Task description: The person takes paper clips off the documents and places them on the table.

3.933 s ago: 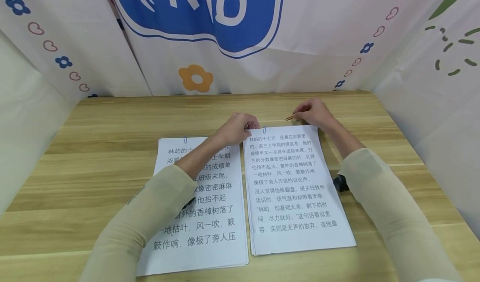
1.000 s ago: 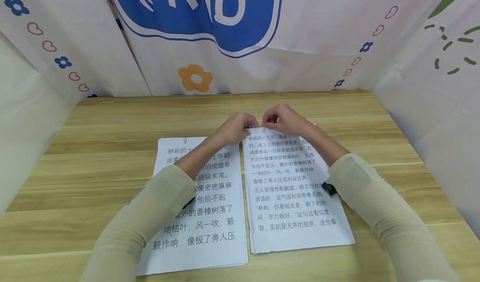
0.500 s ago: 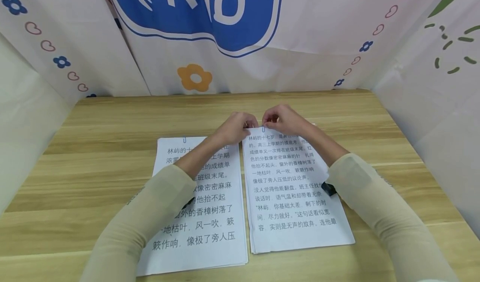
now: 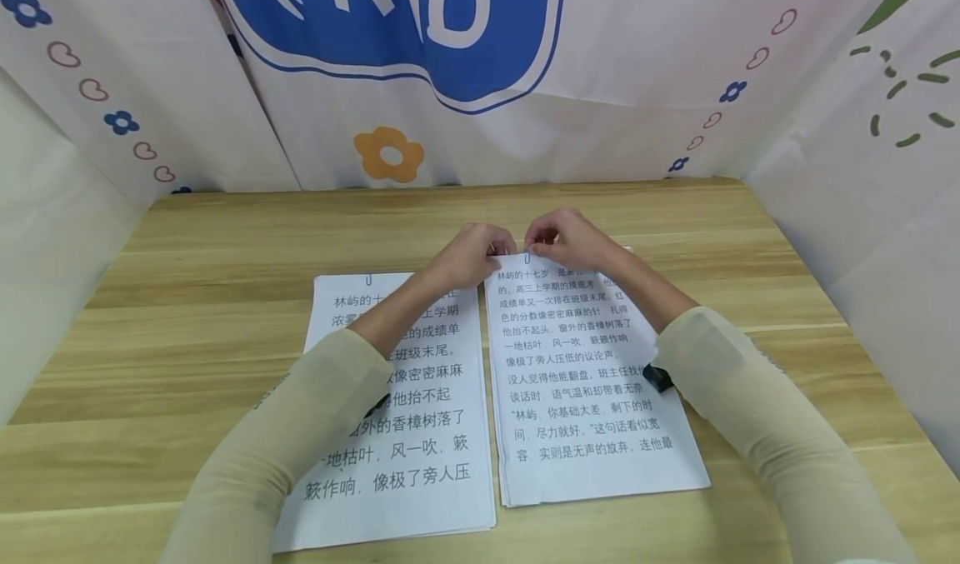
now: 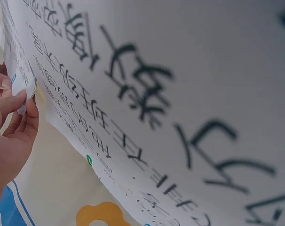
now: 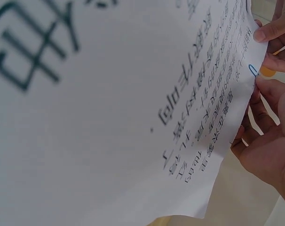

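Two stacks of printed paper sheets lie side by side. My left hand (image 4: 471, 256) pinches the top left corner of the right paper stack (image 4: 600, 479), thumb in front and fingers behind in the left wrist view. A blue paper clip (image 4: 527, 258) sits on that stack's top edge. Right beside it, my right hand (image 4: 570, 239) has thumb and fingers pinched together at the edge; the right wrist view shows the thumb against the end of the blue clip (image 6: 253, 69). The gold paper clip it held earlier is hidden now.
The left paper stack (image 4: 405, 514) lies partly under my left forearm, with a paper clip (image 4: 369, 280) on its top edge. Both stacks rest on a wood-grain table (image 4: 187, 297). A white printed cloth (image 4: 615, 139) hangs behind the far table edge.
My right hand came left from beyond the right stack's top right corner, with a gold paper clip, to the edge beside the blue clip. It has barely moved since; the left hand stays put.
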Available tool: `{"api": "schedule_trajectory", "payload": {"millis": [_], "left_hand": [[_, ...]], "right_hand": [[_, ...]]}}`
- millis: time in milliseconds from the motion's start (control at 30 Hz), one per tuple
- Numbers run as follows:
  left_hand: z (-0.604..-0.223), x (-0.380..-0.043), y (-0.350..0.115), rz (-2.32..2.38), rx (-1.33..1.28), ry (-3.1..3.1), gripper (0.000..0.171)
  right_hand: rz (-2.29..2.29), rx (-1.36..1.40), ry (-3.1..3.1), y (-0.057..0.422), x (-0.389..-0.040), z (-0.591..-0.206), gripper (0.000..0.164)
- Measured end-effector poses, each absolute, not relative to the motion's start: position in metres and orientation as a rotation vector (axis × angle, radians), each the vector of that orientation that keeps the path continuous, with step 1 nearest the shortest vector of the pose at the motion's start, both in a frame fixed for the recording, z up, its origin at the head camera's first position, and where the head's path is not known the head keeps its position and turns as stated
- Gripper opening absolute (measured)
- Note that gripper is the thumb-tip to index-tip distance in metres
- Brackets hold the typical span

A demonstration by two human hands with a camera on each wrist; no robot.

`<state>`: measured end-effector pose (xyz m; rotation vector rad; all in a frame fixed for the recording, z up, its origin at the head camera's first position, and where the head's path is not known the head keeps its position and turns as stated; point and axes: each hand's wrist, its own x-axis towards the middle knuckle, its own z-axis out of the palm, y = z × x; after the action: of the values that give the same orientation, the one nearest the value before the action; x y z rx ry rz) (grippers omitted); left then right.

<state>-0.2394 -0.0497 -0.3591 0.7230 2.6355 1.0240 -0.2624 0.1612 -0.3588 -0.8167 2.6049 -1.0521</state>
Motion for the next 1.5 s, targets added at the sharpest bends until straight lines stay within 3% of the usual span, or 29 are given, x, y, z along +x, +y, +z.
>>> {"api": "schedule_trajectory", "payload": {"millis": [1500], "left_hand": [[-0.3564,-0.2383,-0.0507,1.027,0.719,2.647,0.028]], "right_hand": [[-1.124,-0.753,2.592,0.1603,-0.2582,-0.3559,0.011]]}}
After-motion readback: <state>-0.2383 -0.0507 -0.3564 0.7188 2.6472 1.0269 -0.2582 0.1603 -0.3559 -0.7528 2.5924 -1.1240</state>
